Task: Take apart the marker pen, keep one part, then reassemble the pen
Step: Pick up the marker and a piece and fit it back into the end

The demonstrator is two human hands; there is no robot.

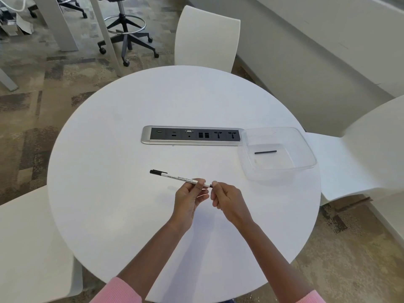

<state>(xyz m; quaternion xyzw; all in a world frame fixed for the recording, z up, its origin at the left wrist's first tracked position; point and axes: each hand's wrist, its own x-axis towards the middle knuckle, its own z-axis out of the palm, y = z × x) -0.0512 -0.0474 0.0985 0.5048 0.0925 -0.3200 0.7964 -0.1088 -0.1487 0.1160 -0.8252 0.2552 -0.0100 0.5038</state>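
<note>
desk (109, 171): round, white | clear tray (310, 154): at right edge | left hand (190, 200): grip closed on marker pen (181, 178) barrel, above desk centre | right hand (227, 200): grip pinches pen's black tail end | black rod (265, 152): lying inside tray

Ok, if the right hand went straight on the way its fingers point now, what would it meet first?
The marker pen: the right hand points left at its black end, which the fingertips seem to pinch. Just beyond, the left hand grips the barrel. Depth is hard to judge.
</note>
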